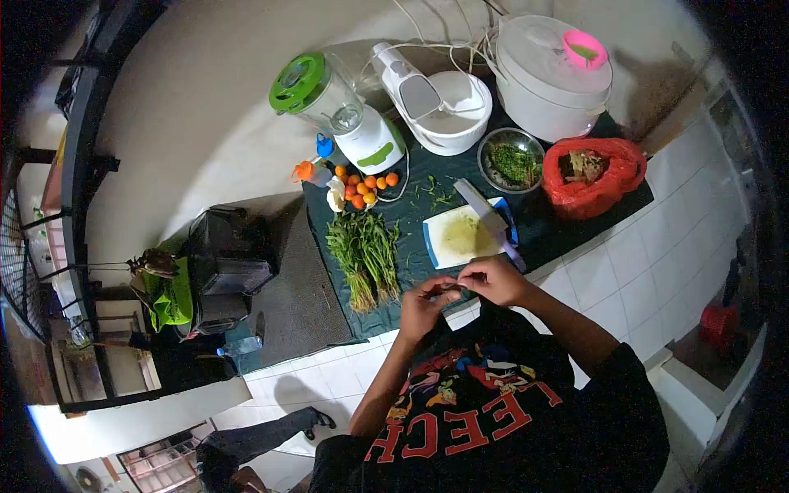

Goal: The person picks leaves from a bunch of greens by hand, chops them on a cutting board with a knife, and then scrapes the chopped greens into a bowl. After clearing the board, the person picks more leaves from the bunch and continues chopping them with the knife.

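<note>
Close together in front of my chest, at the table's near edge, are my left hand [423,306] and my right hand [495,282]. Both are closed in a pinch, fingertips nearly meeting; whatever lies between them is too small to name. Just beyond my right hand, a white cutting board [450,243] with a blue rim carries a greenish wet stain. Across its right side lies a knife [482,205], its pale purple handle towards me. Bundles of leafy greens with roots [366,256] lie left of the board. Chopped greens fill a metal bowl [511,163] behind it.
Small orange fruits [359,194] sit beside a blender [370,144]. A white stand mixer [436,103] and a large white lidded container [546,90] stand at the back. A red plastic bag [593,185] lies at the right. Another person's leg [255,440] shows at lower left.
</note>
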Action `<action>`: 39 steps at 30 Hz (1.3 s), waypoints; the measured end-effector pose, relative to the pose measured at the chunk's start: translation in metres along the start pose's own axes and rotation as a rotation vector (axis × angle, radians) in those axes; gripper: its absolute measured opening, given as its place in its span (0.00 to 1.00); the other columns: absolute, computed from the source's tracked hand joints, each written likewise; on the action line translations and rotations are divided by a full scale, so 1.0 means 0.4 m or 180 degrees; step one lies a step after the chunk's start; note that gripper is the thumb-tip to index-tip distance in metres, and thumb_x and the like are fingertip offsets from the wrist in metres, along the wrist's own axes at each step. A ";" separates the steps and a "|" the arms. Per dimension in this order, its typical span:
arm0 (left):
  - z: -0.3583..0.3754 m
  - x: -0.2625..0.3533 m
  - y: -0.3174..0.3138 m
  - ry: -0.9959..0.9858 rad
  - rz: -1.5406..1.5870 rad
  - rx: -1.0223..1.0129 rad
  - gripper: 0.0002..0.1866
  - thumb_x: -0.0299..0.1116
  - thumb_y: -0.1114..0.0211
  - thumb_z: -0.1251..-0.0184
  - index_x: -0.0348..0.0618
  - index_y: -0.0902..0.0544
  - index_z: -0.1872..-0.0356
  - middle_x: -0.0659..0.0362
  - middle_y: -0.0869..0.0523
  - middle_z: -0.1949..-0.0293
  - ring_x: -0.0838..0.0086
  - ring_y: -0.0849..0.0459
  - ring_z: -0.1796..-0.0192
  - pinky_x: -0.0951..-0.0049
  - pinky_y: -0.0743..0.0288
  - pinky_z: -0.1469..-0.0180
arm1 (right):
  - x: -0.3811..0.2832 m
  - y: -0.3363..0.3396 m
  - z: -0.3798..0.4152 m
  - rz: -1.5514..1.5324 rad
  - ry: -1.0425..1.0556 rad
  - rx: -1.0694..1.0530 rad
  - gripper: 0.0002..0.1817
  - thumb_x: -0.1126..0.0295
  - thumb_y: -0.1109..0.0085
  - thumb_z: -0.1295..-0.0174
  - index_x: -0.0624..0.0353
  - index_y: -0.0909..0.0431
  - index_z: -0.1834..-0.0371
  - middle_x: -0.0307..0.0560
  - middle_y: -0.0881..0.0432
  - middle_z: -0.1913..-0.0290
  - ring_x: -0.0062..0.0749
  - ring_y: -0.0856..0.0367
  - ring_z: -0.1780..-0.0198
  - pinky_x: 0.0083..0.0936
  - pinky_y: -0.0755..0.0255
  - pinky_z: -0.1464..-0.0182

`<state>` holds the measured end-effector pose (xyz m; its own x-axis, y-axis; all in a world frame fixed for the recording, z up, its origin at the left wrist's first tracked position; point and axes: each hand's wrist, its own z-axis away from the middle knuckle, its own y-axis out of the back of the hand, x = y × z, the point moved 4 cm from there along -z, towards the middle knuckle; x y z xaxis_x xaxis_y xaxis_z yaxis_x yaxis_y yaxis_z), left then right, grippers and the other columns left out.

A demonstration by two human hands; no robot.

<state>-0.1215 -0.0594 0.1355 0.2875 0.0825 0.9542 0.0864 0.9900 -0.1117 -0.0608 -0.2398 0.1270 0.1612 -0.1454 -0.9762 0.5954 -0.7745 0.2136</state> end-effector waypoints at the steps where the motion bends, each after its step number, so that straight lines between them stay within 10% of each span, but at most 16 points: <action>1: -0.005 0.014 -0.003 -0.0345 -0.1022 0.0048 0.11 0.30 0.28 0.31 0.38 0.15 0.52 0.56 0.10 0.60 0.70 0.13 0.57 0.69 0.20 0.51 | 0.001 0.009 0.003 -0.0010 -0.0158 -0.0032 0.10 0.66 0.33 0.34 0.64 0.14 0.60 0.53 0.12 0.64 0.43 0.12 0.61 0.35 0.22 0.57; 8: -0.036 0.016 -0.062 -0.1632 -0.3412 0.0273 0.11 0.31 0.28 0.37 0.43 0.12 0.54 0.53 0.11 0.57 0.54 0.13 0.54 0.59 0.20 0.49 | 0.019 0.042 0.014 0.0684 -0.0241 0.0003 0.12 0.64 0.35 0.35 0.64 0.15 0.64 0.58 0.15 0.67 0.51 0.14 0.62 0.41 0.23 0.58; 19: -0.046 -0.014 -0.065 -0.1797 -0.3437 -0.0013 0.09 0.28 0.33 0.38 0.41 0.13 0.57 0.52 0.11 0.57 0.57 0.14 0.53 0.56 0.22 0.49 | 0.037 0.056 0.025 0.0594 -0.0385 0.0066 0.13 0.63 0.35 0.35 0.64 0.17 0.69 0.57 0.18 0.74 0.52 0.15 0.66 0.45 0.25 0.62; 22: -0.060 -0.037 -0.060 -0.1544 -0.3400 0.0115 0.09 0.26 0.35 0.38 0.40 0.14 0.56 0.51 0.11 0.57 0.54 0.15 0.52 0.56 0.22 0.47 | 0.139 0.075 0.021 0.0841 -0.0898 0.0348 0.14 0.62 0.35 0.36 0.65 0.18 0.59 0.59 0.16 0.66 0.54 0.15 0.65 0.45 0.23 0.61; 24: -0.079 -0.066 -0.049 -0.1402 -0.3331 0.0224 0.10 0.25 0.36 0.38 0.39 0.14 0.56 0.50 0.12 0.57 0.53 0.15 0.52 0.55 0.23 0.46 | 0.239 0.099 0.036 0.2877 -0.0608 0.1601 0.17 0.62 0.31 0.39 0.63 0.22 0.57 0.53 0.17 0.64 0.48 0.15 0.63 0.40 0.22 0.64; 30: -0.149 -0.178 0.008 -0.1401 -0.3351 0.0696 0.06 0.23 0.36 0.35 0.41 0.13 0.61 0.49 0.15 0.58 0.52 0.18 0.53 0.56 0.23 0.49 | 0.347 0.108 0.015 0.2469 -0.1819 0.0953 0.30 0.60 0.33 0.39 0.67 0.30 0.39 0.65 0.22 0.48 0.55 0.16 0.52 0.48 0.18 0.53; 39: -0.252 -0.245 0.065 -0.1457 -0.3118 0.1103 0.10 0.23 0.37 0.35 0.41 0.11 0.57 0.49 0.15 0.61 0.52 0.17 0.54 0.56 0.23 0.49 | 0.334 0.065 0.077 0.2234 -0.1090 0.1734 0.24 0.66 0.43 0.33 0.63 0.33 0.36 0.65 0.17 0.56 0.62 0.15 0.57 0.52 0.20 0.54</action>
<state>-0.0513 -0.0531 0.0110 -0.1406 -0.7810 0.6085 -0.2068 0.6242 0.7534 -0.0483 -0.2983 0.0010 0.0517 -0.7918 -0.6085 -0.0124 -0.6098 0.7925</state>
